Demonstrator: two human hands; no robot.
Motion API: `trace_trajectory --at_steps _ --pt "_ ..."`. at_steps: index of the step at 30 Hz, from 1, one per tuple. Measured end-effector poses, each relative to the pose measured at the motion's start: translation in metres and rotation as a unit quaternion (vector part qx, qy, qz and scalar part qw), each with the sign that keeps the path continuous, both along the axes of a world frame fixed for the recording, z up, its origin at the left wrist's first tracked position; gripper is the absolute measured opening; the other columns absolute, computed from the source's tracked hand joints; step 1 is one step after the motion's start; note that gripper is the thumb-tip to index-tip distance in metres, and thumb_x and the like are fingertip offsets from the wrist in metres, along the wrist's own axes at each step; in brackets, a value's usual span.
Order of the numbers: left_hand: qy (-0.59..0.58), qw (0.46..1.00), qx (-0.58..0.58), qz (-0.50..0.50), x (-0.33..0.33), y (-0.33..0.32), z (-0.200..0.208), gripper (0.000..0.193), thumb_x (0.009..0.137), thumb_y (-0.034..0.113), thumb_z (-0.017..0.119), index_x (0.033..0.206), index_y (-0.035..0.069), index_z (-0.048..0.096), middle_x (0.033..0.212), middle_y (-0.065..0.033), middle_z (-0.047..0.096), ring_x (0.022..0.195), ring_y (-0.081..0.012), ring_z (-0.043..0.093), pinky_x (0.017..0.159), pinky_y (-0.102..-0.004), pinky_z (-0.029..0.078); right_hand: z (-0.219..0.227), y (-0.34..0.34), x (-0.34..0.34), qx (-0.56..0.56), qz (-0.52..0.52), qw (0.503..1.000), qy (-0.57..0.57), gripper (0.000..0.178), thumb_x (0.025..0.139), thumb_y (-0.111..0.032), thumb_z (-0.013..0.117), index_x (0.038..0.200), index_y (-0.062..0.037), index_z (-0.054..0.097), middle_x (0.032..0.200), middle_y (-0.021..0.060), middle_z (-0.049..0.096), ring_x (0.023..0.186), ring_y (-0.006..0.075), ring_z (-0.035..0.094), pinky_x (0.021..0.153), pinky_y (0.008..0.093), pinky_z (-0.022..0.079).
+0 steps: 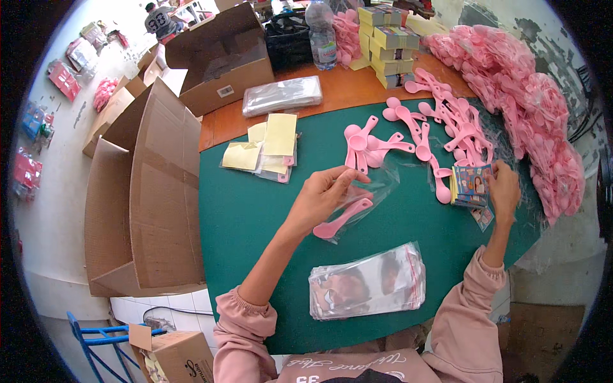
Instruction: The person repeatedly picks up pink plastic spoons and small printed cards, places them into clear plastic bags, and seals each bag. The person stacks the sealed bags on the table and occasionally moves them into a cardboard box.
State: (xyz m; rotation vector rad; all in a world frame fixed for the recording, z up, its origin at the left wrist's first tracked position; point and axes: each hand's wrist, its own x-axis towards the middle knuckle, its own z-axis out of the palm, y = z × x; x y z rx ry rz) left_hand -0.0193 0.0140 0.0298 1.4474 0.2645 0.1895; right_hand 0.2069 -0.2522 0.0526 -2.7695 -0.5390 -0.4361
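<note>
My left hand [321, 196] pinches the upper part of a clear plastic bag [381, 184]. Inside or just behind its film lies a pink spoon [345, 219], slanting below my fingers. At the right, my right hand [505, 190] has its fingers closed on the edge of a colourful printed card [474, 180] at the top of a small stack; how many cards it grips is hidden. A loose card [483, 218] pokes out under that stack. Several pink spoons [463, 131] are heaped just beyond, and a smaller group of spoons [361, 142] lies past my left hand.
A pile of flat clear bags [367, 287] lies near me on the green tabletop [249, 220]. Filled packets with yellow cards [279, 135] are at the left. Behind stand card stacks [389, 48], a bottle [322, 38], and bagged spoons [530, 105]. Open cartons [163, 185] flank the table's left edge.
</note>
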Motion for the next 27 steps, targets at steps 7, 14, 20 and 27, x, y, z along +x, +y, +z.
trace_trajectory --at_steps 7,14,20,27 --pt "0.031 0.999 -0.003 -0.018 -0.001 -0.005 0.005 0.03 0.094 0.022 0.039 0.1 -0.003 0.054 0.088 -0.0144 0.063 0.079 -0.0168 0.063 0.068 -0.0242 0.052 0.024 0.078 -0.088 0.373 0.281 0.834 0.294 0.009 0.081 -0.006 0.058 0.087 -0.0019 0.056 0.074 0.0024 0.06 0.056 0.0037 0.05 0.044 0.0187 0.038" --pt "0.04 0.991 0.127 -0.013 0.002 -0.008 -0.007 0.03 0.093 0.021 0.042 0.098 -0.004 0.057 0.083 -0.0101 0.063 0.08 -0.0168 0.063 0.067 -0.0254 0.053 0.007 0.079 -0.084 0.298 0.356 0.848 0.257 0.009 0.081 -0.008 0.058 0.085 -0.0004 0.055 0.066 0.0002 0.056 0.051 0.0027 0.045 0.044 0.019 0.036" --pt "0.039 0.995 0.09 -0.019 0.001 -0.013 0.004 0.028 0.092 0.019 0.043 0.092 -0.003 0.06 0.081 -0.0095 0.064 0.08 -0.0174 0.064 0.067 -0.0263 0.052 0.02 0.073 -0.087 0.288 0.318 0.849 0.309 0.01 0.082 -0.008 0.057 0.089 -0.0011 0.057 0.065 -0.0015 0.054 0.05 0.0021 0.041 0.043 0.0184 0.034" --pt "0.047 0.995 0.068 -0.055 0.001 -0.014 0.007 0.027 0.091 0.018 0.043 0.092 -0.003 0.059 0.079 -0.0096 0.064 0.079 -0.0166 0.064 0.067 -0.0262 0.051 0.025 0.071 -0.089 0.338 0.292 0.838 0.314 0.008 0.083 -0.007 0.056 0.088 -0.001 0.057 0.063 -0.0028 0.053 0.05 0.0016 0.04 0.044 0.0177 0.033"
